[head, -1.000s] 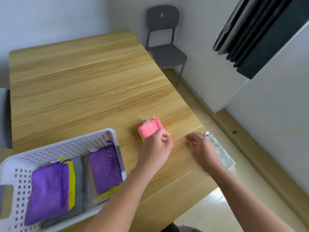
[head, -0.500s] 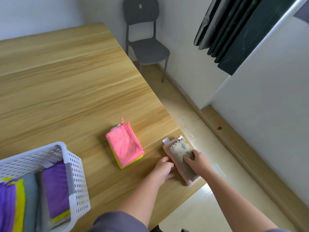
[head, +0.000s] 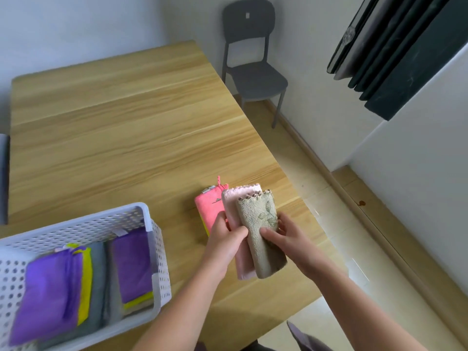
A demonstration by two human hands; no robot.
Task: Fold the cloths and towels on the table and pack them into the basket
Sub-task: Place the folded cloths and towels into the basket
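Observation:
Both hands hold a folded stack of two cloths above the table's near right part: an olive patterned cloth [head: 262, 231] on top of a pale pink cloth [head: 239, 198]. My left hand [head: 225, 239] grips the stack's left edge, thumb on top. My right hand [head: 286, 236] grips its right edge. A folded pink cloth [head: 209, 209] with a yellow underside lies on the table just behind my left hand. The white perforated basket [head: 152, 224] stands at the near left, with folded purple [head: 131, 264], grey and yellow cloths inside.
The wooden table [head: 126, 138] stretches away to the far wall. Its right edge runs close to my right hand, with tiled floor beyond it. A dark grey chair [head: 253, 72] stands at the far right corner. Dark curtains [head: 395, 51] hang at upper right.
The olive and pale pink stack has been lifted off the table's right edge and brought left toward the pink cloth. Both hands now grip it. The view has swung back left, showing more basket.

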